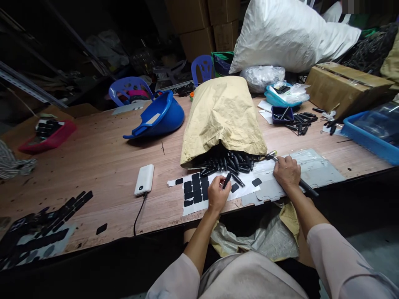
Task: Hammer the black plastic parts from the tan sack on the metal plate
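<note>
My left hand (219,194) pinches a short black pen-shaped piece (227,180) above a white sheet (249,190) of black rounded stickers (196,189). My right hand (287,171) is wrapped round what looks like a small hammer; its black handle (308,189) sticks out toward me, its metal end pointing away. Under that hand lies a grey plastic-covered board (324,168). In front of both hands a large yellowish sack (222,112) lies on its side, its mouth spilling many black pen-shaped pieces (230,162) onto the table.
On the wooden table (106,174) are a white power bank (144,180) with a cable, a blue scoop-like basin (165,114), and a red tray (48,135). At right stand a cardboard box (346,89) and a blue tray (370,137). A white sack (280,37) rises behind.
</note>
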A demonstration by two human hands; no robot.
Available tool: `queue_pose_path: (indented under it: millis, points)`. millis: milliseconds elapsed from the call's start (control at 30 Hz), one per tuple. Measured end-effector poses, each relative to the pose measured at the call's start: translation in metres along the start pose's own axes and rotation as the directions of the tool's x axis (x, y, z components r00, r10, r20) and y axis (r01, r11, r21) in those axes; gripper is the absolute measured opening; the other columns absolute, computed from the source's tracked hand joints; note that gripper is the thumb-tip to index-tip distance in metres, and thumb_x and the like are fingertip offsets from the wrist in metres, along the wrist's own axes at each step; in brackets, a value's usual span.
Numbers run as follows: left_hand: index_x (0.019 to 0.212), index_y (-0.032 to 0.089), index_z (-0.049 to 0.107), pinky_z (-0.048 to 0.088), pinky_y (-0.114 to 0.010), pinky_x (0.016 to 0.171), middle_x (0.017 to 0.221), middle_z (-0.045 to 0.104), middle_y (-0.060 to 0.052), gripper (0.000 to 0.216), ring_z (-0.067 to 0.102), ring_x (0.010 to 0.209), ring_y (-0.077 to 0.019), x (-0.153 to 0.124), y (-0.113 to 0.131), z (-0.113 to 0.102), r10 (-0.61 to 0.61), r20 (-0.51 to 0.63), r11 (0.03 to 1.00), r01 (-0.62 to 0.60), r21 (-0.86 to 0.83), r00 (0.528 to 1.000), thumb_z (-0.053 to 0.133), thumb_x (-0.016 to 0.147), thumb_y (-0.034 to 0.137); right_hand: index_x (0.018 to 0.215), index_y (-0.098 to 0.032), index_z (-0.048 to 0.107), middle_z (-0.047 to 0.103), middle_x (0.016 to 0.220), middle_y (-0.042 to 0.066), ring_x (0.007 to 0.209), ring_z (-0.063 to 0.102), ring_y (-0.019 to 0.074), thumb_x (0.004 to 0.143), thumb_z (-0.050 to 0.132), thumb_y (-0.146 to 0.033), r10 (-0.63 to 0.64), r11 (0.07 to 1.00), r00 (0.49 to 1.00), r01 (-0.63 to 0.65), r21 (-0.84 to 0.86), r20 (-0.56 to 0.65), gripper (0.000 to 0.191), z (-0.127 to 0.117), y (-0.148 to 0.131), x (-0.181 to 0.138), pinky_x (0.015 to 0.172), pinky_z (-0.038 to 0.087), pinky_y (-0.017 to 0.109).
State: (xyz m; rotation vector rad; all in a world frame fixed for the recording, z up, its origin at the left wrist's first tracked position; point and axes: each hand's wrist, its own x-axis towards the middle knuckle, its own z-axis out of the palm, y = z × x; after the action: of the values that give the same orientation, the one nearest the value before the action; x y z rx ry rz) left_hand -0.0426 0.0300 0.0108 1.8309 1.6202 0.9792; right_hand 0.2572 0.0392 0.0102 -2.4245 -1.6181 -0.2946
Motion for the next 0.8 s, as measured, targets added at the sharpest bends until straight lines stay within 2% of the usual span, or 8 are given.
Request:
queue_pose_path:
  millis: [67,133,200,233,333,567,700,800]
  points:
    - [0.105,0.022,0.072,0.050,-0.025,0.068,0.089,0.071,0.001,0.013,0.060,0.068,-0.0130,-0.014,0.000,0.003,0.166,0.122,0.984,-0.156,-0.087,0.979,0.069,0.092,0.025,0.127,-0.015,0.072,0.064,0.110,0.017,0.098,0.049,0.0273,0.103,0.046,-0.029,-0.004,1.000,1.000,0.004,0.001,-0.016,0.038,0.001,0.001,0.000,0.076,0.026,0.038]
    - [0.106,0.023,0.074,0.052,-0.026,0.073,0.092,0.073,-0.001,0.015,0.064,0.075,-0.0150,-0.024,0.004,0.007,0.326,0.272,0.945,-0.307,-0.111,0.905,0.073,0.092,0.025,0.126,-0.015,0.072,0.063,0.110,0.018,0.098,0.048,0.0278,0.100,0.050,-0.028,-0.011,1.000,0.999,0.011,0.003,-0.030,0.037,0.002,0.002,0.000,0.077,0.027,0.038]
    - [0.103,0.023,0.075,0.055,-0.029,0.081,0.095,0.074,-0.003,0.013,0.069,0.088,-0.0191,-0.029,0.008,0.013,0.402,0.369,0.911,-0.407,-0.068,0.838,0.078,0.090,0.024,0.126,-0.015,0.072,0.063,0.110,0.017,0.097,0.048,0.0275,0.100,0.050,-0.028,-0.012,1.000,1.000,0.012,0.000,-0.026,0.037,0.002,0.003,0.000,0.076,0.027,0.037]
    - [0.102,0.024,0.076,0.055,-0.031,0.085,0.096,0.074,-0.003,0.013,0.069,0.092,-0.0207,-0.029,0.010,0.016,0.407,0.392,0.902,-0.429,-0.034,0.825,0.080,0.090,0.024,0.127,-0.015,0.072,0.063,0.110,0.017,0.097,0.048,0.0271,0.102,0.048,-0.028,-0.011,1.000,1.000,0.011,-0.005,-0.018,0.037,0.002,0.003,0.000,0.076,0.027,0.037]
    - [0.101,0.024,0.077,0.054,-0.034,0.089,0.097,0.074,-0.004,0.015,0.069,0.097,-0.0226,-0.025,0.011,0.022,0.374,0.403,0.908,-0.417,0.021,0.835,0.084,0.088,0.026,0.128,-0.015,0.072,0.064,0.111,0.017,0.097,0.050,0.0264,0.104,0.047,-0.029,-0.008,1.000,1.000,0.008,-0.016,-0.003,0.038,0.001,0.002,-0.001,0.076,0.027,0.036]
    - [0.096,0.023,0.078,0.053,-0.031,0.085,0.093,0.074,-0.002,0.015,0.069,0.092,-0.0208,-0.018,0.005,0.026,0.336,0.395,0.936,-0.349,-0.041,0.855,0.087,0.084,0.024,0.128,-0.015,0.073,0.066,0.113,0.018,0.099,0.054,0.0278,0.105,0.046,-0.028,0.026,0.998,0.999,-0.029,0.061,0.045,0.038,-0.010,0.002,0.005,0.078,0.035,0.037]
    - [0.094,0.022,0.078,0.051,-0.029,0.080,0.090,0.072,-0.001,0.015,0.067,0.086,-0.0191,-0.017,0.005,0.027,0.298,0.393,0.952,-0.300,-0.058,0.870,0.087,0.082,0.022,0.129,-0.015,0.072,0.067,0.114,0.018,0.099,0.058,0.0287,0.105,0.046,-0.030,0.131,0.965,0.990,-0.115,0.237,-0.053,0.039,-0.029,0.010,-0.011,0.080,0.042,0.039]
    - [0.090,0.021,0.077,0.050,-0.028,0.078,0.089,0.071,-0.001,0.014,0.066,0.084,-0.0184,-0.017,0.007,0.028,0.276,0.402,0.960,-0.268,-0.077,0.873,0.087,0.081,0.021,0.129,-0.019,0.071,0.070,0.112,0.015,0.099,0.062,0.0276,0.106,0.048,-0.038,0.142,0.886,0.982,-0.068,0.459,-0.128,0.038,-0.046,0.008,-0.051,0.084,0.048,0.039]
